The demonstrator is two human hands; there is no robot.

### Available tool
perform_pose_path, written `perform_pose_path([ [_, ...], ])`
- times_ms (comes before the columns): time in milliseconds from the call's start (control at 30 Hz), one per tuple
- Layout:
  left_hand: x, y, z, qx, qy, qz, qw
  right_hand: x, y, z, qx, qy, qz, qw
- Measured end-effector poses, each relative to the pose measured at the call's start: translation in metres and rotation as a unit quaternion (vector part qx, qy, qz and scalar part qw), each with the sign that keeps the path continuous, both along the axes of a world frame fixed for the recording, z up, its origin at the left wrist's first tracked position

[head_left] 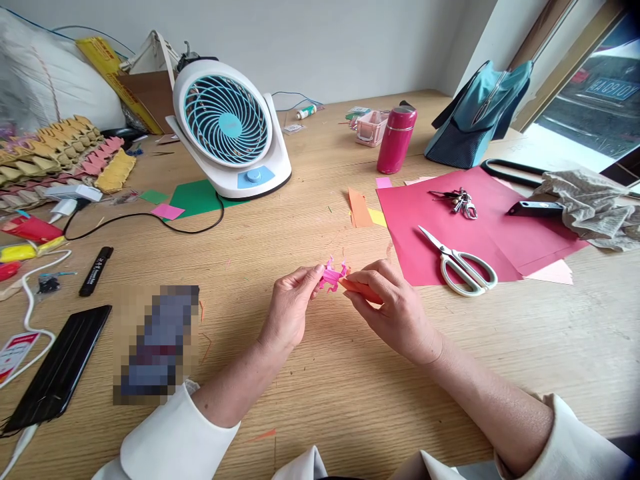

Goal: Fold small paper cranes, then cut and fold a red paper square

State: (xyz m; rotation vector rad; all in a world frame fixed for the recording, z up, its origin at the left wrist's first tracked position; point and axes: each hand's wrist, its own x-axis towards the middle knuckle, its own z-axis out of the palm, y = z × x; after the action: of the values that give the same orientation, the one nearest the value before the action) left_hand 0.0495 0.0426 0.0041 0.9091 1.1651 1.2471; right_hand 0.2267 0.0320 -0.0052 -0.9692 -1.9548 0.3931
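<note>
In the head view, my left hand (295, 297) pinches a small pink paper piece (331, 275) with curled, cut strips sticking out of its edges. My right hand (395, 310) is closed on a folded orange paper (361, 289), whose tip meets the pink piece. Both hands are close together above the middle of the wooden table (320, 407). How the two papers join is too small to tell. White-handled scissors (463, 267) lie open on red paper (410, 220) to the right of my right hand.
A white fan (227, 127) stands at the back left, its black cable on the table. Keys (460, 201) and a box cutter (536, 209) lie on the red paper. A pink flask (397, 140) is behind. A black marker (96, 271) and blurred rectangle (160, 343) lie left.
</note>
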Motion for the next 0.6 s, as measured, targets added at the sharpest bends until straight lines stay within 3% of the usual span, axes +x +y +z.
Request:
perform_pose_path([
  [200,-0.0010,0.0022,0.0002,0.004,0.008,-0.004,1.000,0.0004,0.0007,-0.0009,-0.018,0.000,-0.004,1.000],
  [433,-0.0012,0.0016,0.0039,0.112,0.107,-0.037,0.987,0.0000,0.0021,0.0022,-0.045,0.017,-0.019,0.999],
  [600,-0.0057,0.0023,0.0000,0.125,0.124,-0.079,0.981,0.0009,0.0028,0.0055,-0.067,0.033,-0.022,0.997],
])
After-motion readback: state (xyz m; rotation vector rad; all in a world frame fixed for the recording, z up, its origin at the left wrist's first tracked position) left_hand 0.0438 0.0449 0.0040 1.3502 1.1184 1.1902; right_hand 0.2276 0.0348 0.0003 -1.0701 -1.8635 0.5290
